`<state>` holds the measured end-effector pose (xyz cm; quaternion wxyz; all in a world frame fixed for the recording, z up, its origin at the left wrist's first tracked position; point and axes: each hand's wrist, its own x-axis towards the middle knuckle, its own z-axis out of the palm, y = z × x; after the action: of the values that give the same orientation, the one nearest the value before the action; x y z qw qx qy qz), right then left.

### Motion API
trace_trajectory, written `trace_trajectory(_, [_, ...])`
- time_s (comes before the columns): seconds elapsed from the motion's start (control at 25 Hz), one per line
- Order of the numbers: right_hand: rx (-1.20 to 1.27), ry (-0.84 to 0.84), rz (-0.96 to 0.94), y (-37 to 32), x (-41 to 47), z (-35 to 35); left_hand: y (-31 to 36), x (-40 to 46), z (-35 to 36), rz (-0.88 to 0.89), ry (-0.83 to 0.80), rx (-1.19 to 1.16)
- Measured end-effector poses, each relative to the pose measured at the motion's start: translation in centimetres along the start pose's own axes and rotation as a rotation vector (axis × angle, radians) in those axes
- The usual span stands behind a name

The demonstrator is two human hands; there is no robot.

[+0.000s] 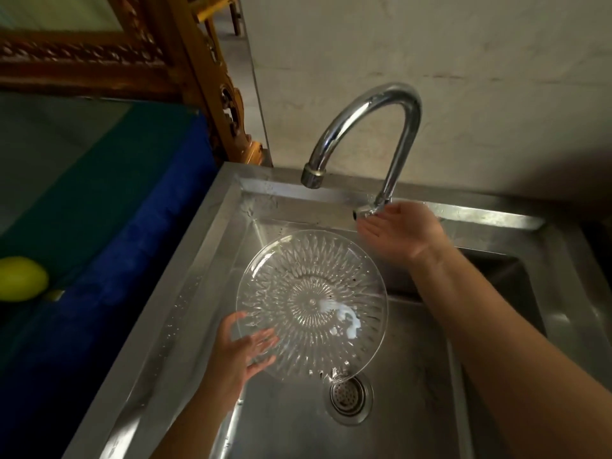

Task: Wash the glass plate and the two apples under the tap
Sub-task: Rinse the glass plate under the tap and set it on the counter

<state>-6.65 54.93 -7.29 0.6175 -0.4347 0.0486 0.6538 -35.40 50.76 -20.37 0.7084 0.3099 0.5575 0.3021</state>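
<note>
Holding the plate (311,306) over the sink (212,260) below the tap (367,127), our left hand (241,349) grips its near-left rim — fingers spread beneath the glass. Our right hand (397,230) lies open, palm up, at the tap's base; one apple (21,278) sits far left.

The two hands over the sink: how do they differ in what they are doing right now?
The left hand grips the glass plate by its lower edge, fingers showing through the glass; the right hand holds nothing. The left hand hangs low over the sink basin; the right hand reaches to the tap base, palm open by the handle. Both are bare.
</note>
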Motion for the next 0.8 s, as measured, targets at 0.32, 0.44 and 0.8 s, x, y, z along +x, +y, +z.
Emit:
trace_trajectory(0.32, [-1.109, 0.227, -0.178, 6.0, 0.7, -7.6, 2.3, -2.3, 0.9, 0.051, -0.029, 0.04])
trace_trajectory(0.44, [-0.737, 0.198, -0.071, 9.2, 0.7, -8.8, 7.9, -3.5, 1.4, 0.291, 0.045, 0.411])
trace_trajectory(0.8, [-0.529, 0.111, 0.148, 14.8, -0.1, -7.8, 17.6, -5.7, 2.7, 0.361, 0.116, 1.092])
